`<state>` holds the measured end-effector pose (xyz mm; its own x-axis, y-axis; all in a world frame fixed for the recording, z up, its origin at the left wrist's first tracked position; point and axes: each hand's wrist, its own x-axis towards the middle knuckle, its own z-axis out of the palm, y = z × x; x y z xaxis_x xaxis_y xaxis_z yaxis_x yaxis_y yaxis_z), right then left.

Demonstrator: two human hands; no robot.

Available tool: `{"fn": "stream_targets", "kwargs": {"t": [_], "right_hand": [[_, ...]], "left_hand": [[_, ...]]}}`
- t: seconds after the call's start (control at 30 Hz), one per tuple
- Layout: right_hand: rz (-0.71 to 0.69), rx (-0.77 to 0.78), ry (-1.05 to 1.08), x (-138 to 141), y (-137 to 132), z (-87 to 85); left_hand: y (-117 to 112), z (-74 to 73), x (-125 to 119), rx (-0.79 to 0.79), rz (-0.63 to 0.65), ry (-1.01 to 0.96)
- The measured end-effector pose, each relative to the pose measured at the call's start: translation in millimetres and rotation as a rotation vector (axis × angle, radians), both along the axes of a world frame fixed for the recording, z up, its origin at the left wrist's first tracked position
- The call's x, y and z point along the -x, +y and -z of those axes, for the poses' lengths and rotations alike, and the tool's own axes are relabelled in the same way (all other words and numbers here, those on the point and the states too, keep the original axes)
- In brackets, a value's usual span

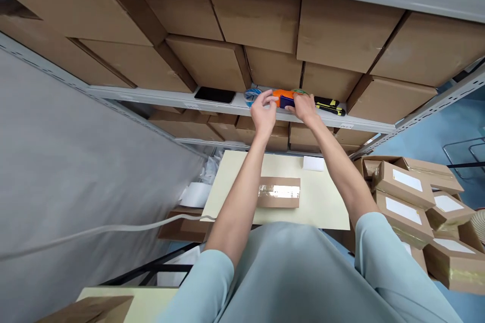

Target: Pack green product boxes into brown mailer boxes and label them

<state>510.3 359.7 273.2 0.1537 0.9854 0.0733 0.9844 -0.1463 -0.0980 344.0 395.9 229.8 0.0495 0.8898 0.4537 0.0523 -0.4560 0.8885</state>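
1. Orange tool [282,94] is sitting at the shelf [227,108], in front of boxes [275,68], between the two hands.
2. Right hand [304,107] is pinching its right end, thumb in front, fingers over the top.
3. Left hand [264,111] is curling at its left end; from here I can't tell whether it's pinching or just touching.
4. Blue tape [249,96] is lying beside left hand, phone [214,95] farther left; black-yellow cutters [331,109] are lying right of right hand.
5. Below, taped carton [279,202] and white slip [313,163] are resting on the table [232,181].

Orange object [282,94] with dark blue front, lengthwise along pale shelf [364,124], partly hidden
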Motion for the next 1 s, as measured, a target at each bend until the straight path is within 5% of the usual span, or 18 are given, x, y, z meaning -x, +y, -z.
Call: {"fn": "stream_targets", "kwargs": {"t": [0.17,0.37,0.5,0.67,0.77,0.87,1.0], "right_hand": [[0.054,0.122,-0.031,3.1,12.0,22.2],[0.022,-0.040,-0.014,-1.9,-2.5,29.2],[0.046,-0.192,0.080,7.1,-80.1,60.9],[0.200,-0.047,0.421,44.0,-233.8,156.4],[0.344,0.120,0.604,65.7,-300.7,204.9],[0.436,0.208,0.728,80.3,-330.3,229.8],[0.446,0.259,0.802,88.6,-333.3,236.2]], "left_hand": [[-0.3,14.0,1.8,0.059,-0.019,-0.019],[-50.6,49.6,24.2,0.168,-0.049,0.048],[-98.0,97.8,80.2,0.282,-0.129,0.176],[-168.3,164.1,168.7,0.495,-0.198,0.274],[-205.2,189.8,197.2,0.614,-0.236,0.331],[-228.3,204.0,202.9,0.680,-0.232,0.377],[-237.9,211.9,198.5,0.684,-0.198,0.379]]}}
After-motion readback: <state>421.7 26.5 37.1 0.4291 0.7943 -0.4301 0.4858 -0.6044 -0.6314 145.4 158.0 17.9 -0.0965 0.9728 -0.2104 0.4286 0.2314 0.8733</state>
